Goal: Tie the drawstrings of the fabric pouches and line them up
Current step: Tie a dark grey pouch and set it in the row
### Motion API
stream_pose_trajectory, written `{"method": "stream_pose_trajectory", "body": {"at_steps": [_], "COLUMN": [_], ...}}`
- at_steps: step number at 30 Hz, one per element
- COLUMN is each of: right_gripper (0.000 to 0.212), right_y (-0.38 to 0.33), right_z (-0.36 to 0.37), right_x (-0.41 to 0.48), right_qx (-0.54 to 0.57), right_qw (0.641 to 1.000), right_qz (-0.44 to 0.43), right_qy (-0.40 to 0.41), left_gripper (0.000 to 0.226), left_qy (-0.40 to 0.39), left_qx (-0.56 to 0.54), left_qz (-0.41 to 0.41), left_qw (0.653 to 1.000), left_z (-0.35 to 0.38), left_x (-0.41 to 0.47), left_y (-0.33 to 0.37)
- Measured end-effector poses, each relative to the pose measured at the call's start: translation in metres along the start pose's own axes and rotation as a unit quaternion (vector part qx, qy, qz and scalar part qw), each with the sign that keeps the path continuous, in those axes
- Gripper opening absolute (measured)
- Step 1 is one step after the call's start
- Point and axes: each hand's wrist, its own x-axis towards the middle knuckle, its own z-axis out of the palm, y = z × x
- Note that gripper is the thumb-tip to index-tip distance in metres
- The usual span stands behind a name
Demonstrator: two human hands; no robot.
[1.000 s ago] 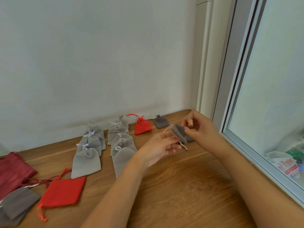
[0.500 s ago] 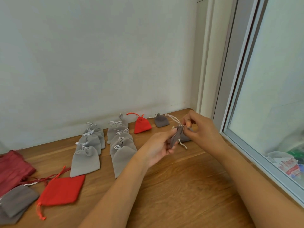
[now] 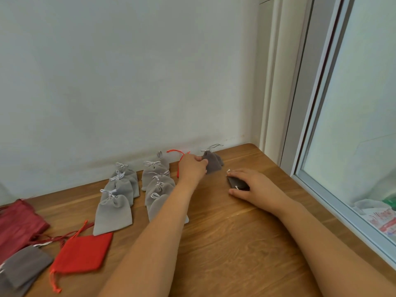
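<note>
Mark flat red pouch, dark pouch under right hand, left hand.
flat red pouch (image 3: 82, 254), head view, fabric middle.
dark pouch (image 3: 236, 182), head view, exposed part.
left hand (image 3: 191, 168), head view, back of hand.

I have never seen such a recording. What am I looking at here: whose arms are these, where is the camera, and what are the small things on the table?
There is no machine here. These are a person's two bare arms, seen from a camera worn on the head that looks forward and down. Small drawstring pouches lie on the wooden table. The light grey pouches lie in two rows, with their white cords in bows. The left hand pinches the edge of a dark grey pouch near the wall. The right hand rests on another small dark pouch. A red pouch lies at the near left. A window is on the right.
</note>
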Motion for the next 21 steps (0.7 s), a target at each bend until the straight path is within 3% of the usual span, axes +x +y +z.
{"method": "stream_pose_trajectory", "body": {"at_steps": [5,9,12,21], "right_gripper": [0.048,0.046,0.045,0.042], "right_y": [0.0,0.0,0.001,0.001], "right_z": [0.0,0.0,-0.002,0.0], "right_x": [0.001,0.003,0.005,0.004], "right_qx": [-0.022,-0.041,-0.036,-0.02], "right_qw": [1.0,0.999,0.999,0.999], "right_qz": [0.002,0.008,0.007,0.003], "right_qy": [0.019,0.029,0.034,0.038], "left_gripper": [0.019,0.022,0.032,0.015], "left_qy": [-0.007,-0.023,-0.028,-0.05], "left_qx": [0.043,0.035,0.013,0.08], "left_qz": [-0.027,-0.05,-0.042,0.019], "left_qw": [0.999,0.998,0.999,0.995], "left_z": [0.017,0.026,0.027,0.037], "left_x": [0.026,0.033,0.032,0.03], "left_y": [0.0,-0.004,-0.003,-0.003]}}
